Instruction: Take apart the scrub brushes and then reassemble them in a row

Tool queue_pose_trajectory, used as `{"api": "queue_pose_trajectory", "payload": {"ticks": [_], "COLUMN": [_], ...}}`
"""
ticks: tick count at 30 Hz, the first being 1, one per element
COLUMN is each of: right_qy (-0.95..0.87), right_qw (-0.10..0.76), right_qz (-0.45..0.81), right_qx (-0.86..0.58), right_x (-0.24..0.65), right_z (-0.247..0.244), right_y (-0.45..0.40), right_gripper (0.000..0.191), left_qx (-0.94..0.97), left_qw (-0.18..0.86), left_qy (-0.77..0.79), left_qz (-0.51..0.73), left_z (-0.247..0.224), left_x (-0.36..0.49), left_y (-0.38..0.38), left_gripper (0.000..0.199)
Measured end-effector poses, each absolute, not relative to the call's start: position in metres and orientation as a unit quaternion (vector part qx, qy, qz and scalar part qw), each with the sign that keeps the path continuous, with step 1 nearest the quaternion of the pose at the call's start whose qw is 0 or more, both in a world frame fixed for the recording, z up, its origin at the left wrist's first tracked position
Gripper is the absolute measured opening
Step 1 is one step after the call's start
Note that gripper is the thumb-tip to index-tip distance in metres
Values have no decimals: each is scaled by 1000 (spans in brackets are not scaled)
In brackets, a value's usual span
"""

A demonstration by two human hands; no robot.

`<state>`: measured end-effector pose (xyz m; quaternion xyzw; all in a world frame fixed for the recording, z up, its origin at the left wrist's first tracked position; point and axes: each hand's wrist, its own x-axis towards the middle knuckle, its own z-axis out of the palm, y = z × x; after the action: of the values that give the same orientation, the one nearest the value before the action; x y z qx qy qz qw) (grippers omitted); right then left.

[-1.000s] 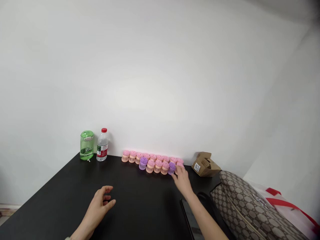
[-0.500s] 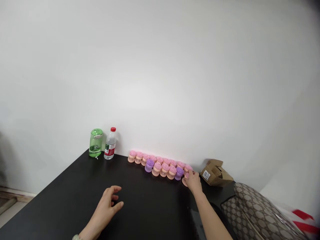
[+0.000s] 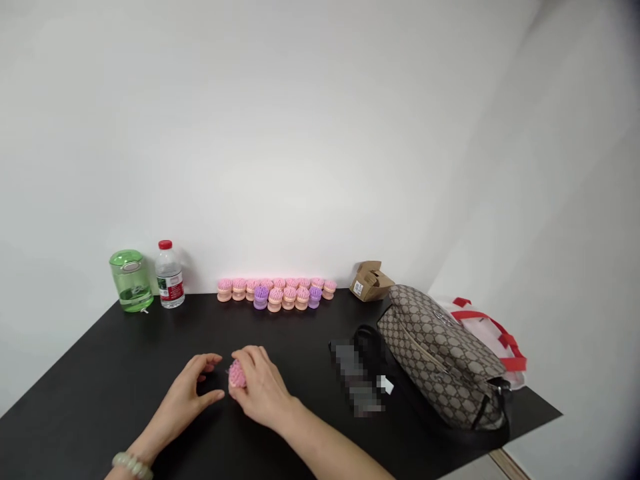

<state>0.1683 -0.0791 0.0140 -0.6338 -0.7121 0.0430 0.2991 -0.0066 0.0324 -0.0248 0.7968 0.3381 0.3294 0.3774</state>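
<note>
My right hand (image 3: pixel 263 387) is closed round a pink bristled scalp brush (image 3: pixel 237 375), held over the front middle of the black table. Its bristles face left, and my fingers hide most of its base. Just left of it, my left hand (image 3: pixel 187 390) is open, thumb and fingers curved apart with nothing between them. Against the wall, several pink scalp brushes (image 3: pixel 275 300) stand in two close rows, bristles up. A purple scalp brush (image 3: pixel 261 297) and another purple one (image 3: pixel 315 297) stand in the front row.
A green transparent container (image 3: pixel 131 283) and a red-capped water bottle (image 3: pixel 171 277) stand at the back left. An opened cardboard box (image 3: pixel 369 283) sits at the back right. Nearer on the right lie a patterned bag (image 3: pixel 440 353), red-handled white bag (image 3: pixel 515 363) and blurred-out dark item (image 3: pixel 356 380).
My right hand has taken a pink brush from the right end of the front row and brought it near my left hand. The view has turned right.
</note>
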Motion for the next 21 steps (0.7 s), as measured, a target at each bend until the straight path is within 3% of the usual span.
{"api": "queue_pose_trajectory", "payload": {"ticks": [4, 7, 14, 21], "right_qy": [-684, -670, -688, -619], "right_qw": [371, 403, 355, 434], "right_qz": [104, 181, 193, 268], "right_qx": [-619, -597, -603, -597], "right_x": [156, 162, 170, 167], "right_z": [-4, -17, -17, -14], "right_y": [-74, -76, -82, -83], "right_gripper": [88, 97, 90, 78], "left_qx": [803, 800, 774, 743], "left_qw": [384, 374, 398, 491], "left_qy": [316, 336, 369, 334], "left_qz": [328, 327, 326, 309], "left_z": [-21, -16, -1, 1], "left_x": [-5, -3, 0, 2], "left_y": [29, 28, 25, 14], "left_gripper": [58, 65, 54, 53]}}
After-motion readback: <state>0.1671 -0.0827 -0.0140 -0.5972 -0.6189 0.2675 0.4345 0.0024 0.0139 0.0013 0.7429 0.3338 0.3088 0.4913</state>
